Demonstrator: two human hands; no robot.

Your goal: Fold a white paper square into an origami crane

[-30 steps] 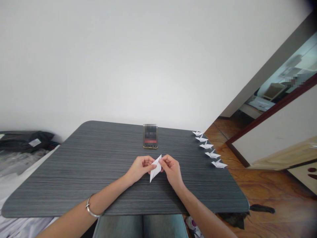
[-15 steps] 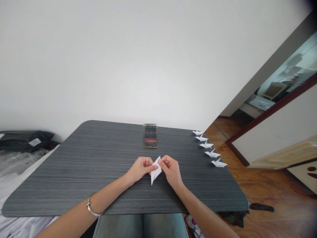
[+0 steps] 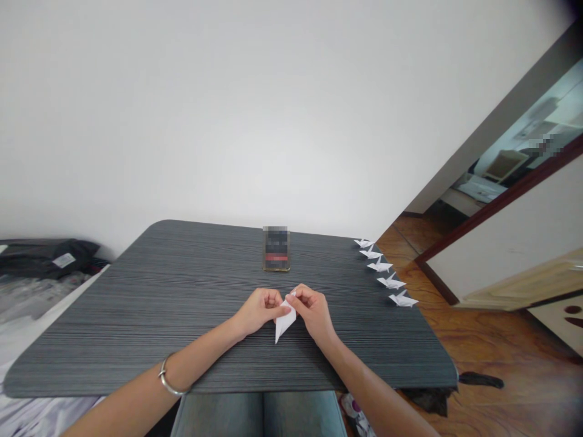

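Between my two hands is a piece of folded white paper [image 3: 285,321], held above the dark table, with one sharp point hanging down toward me. My left hand [image 3: 263,308] pinches its left side, the thumb lying across the paper's face. At the top, my right hand [image 3: 313,306] pinches the upper tip between thumb and fingers, hiding much of that end. Several white paper cranes [image 3: 390,283] stand in a row along the table's right edge.
A phone [image 3: 276,250] leans near the wall at the back of the dark wood-grain table [image 3: 191,273]. Black bags [image 3: 45,258] and pale cloth lie left of the table. A wooden floor [image 3: 514,346] and a doorway are at the right.
My right thumb and fingers have shifted slightly up and left, covering the paper's upper tip that stood up before. The lower point has swung a little down and left.
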